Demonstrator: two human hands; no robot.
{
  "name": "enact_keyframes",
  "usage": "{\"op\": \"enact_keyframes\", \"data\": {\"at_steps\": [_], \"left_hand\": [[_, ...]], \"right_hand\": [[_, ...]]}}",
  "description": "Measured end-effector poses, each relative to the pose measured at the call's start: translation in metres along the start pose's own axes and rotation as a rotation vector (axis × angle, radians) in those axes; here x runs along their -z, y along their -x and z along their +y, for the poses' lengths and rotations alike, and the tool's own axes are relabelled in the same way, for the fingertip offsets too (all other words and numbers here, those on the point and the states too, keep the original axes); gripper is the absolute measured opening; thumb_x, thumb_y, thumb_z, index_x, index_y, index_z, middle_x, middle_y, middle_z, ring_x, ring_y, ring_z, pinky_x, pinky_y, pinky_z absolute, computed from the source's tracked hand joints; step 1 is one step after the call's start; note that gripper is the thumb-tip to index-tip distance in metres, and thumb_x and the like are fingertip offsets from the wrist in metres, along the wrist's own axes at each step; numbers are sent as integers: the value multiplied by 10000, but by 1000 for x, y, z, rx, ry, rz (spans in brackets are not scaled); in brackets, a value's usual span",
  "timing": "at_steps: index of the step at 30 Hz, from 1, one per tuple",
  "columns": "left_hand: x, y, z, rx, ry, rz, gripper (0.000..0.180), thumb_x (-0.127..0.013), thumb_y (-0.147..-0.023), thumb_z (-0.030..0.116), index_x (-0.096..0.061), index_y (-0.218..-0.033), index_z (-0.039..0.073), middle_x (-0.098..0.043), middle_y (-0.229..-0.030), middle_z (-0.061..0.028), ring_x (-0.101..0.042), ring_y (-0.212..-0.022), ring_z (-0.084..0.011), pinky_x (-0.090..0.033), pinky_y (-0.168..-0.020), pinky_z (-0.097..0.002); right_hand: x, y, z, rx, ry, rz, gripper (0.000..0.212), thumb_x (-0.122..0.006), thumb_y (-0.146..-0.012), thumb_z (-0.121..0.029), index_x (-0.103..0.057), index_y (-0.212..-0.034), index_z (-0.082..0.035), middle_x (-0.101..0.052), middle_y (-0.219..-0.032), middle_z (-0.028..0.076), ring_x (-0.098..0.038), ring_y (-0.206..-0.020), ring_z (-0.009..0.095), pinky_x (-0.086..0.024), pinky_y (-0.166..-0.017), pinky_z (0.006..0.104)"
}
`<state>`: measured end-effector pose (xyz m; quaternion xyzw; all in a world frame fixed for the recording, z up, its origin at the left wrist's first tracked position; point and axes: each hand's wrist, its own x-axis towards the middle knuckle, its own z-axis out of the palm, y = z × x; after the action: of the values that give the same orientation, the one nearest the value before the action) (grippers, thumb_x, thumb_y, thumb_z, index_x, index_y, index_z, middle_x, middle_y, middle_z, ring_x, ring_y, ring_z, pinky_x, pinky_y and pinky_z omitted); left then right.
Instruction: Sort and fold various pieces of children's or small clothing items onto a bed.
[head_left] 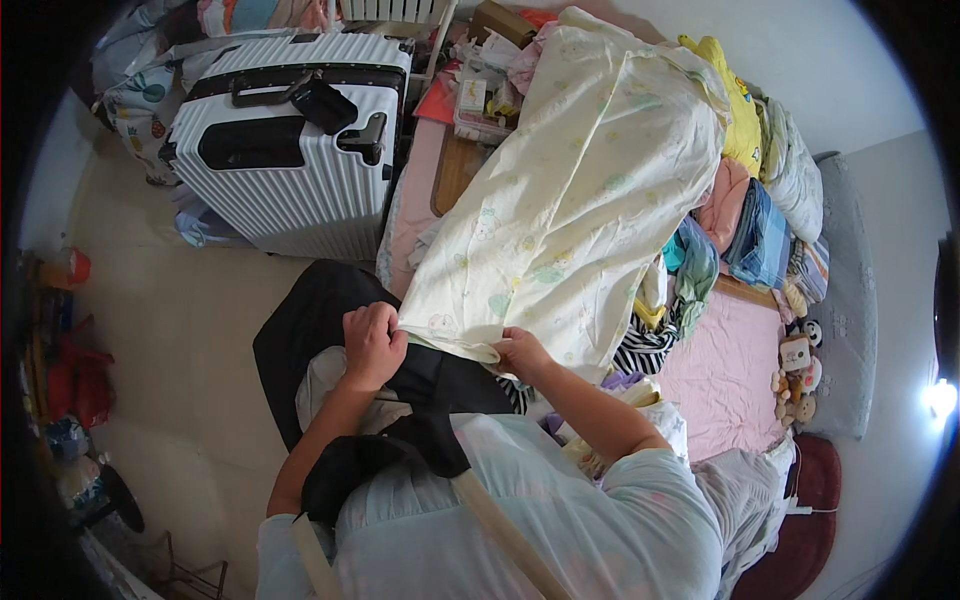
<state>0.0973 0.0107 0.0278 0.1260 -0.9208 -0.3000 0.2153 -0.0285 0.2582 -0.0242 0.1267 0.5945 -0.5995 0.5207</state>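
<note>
A pale yellow sheet (560,220) with a small green and animal print lies spread over the bed, a long crease running down it. My left hand (374,345) is closed on its near left corner. Farther right along the same near edge, my right hand (522,354) pinches the hem between thumb and fingers. The edge between my hands is drawn fairly straight. Below it lies a black cloth (450,380), hanging past the bed toward the floor on the left.
A white ribbed suitcase (290,150) stands left of the bed. Folded jeans (757,235) and other clothes are piled to the right. Small plush toys (797,370) line the bed's right side, by the pink bedding (715,380). A striped garment (645,348) lies beside the sheet.
</note>
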Motion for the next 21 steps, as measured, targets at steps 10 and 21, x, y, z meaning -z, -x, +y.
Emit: {"op": "enact_keyframes", "data": {"at_steps": [10, 21], "left_hand": [[7, -8, 7, -150, 1, -120, 373, -518, -717, 18, -560, -1084, 74, -510, -750, -82, -516, -725, -265, -352, -705, -385], [-9, 3, 31, -355, 333, -301, 121, -567, -674, 47, -641, -753, 100, -626, -727, -71, -592, -668, -261, -398, -637, -375]], "right_hand": [[-8, -2, -13, 129, 133, -10, 345, -620, -777, -60, -518, -1102, -1, -612, -806, 67, -578, -590, 130, -467, -489, 254], [37, 17, -32, 60, 729, 75, 346, -597, -692, -132, -573, -992, 40, -578, -711, 77, -538, -565, 136, -422, -471, 268]]}}
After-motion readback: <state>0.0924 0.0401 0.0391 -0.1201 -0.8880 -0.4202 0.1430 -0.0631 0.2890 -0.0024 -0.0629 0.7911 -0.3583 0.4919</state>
